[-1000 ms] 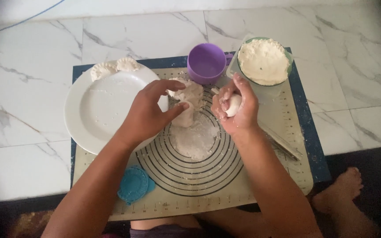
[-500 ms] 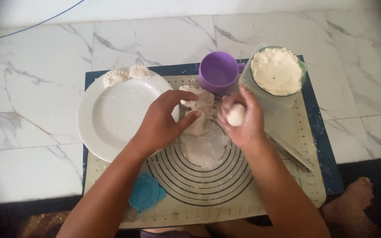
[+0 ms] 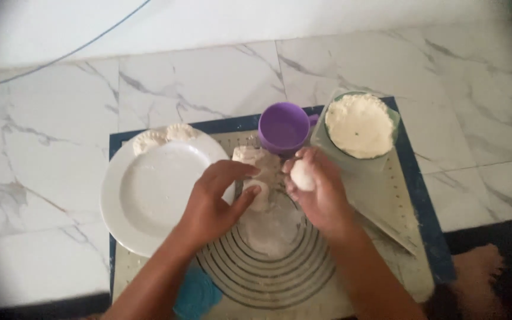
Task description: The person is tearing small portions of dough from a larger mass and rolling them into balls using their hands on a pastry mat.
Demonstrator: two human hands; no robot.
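Here we see the right hand (image 3: 321, 192) closed around a small dough ball (image 3: 302, 175), just below the purple cup (image 3: 284, 127). The left hand (image 3: 214, 204) pinches a dough piece (image 3: 260, 194) on the floured mat (image 3: 386, 201) — beside the white plate (image 3: 149, 198).

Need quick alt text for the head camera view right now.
The right hand holds a small dough ball while the left hand pinches a dough lump over a ringed baking mat. A white plate, purple cup and flour bowl surround them.
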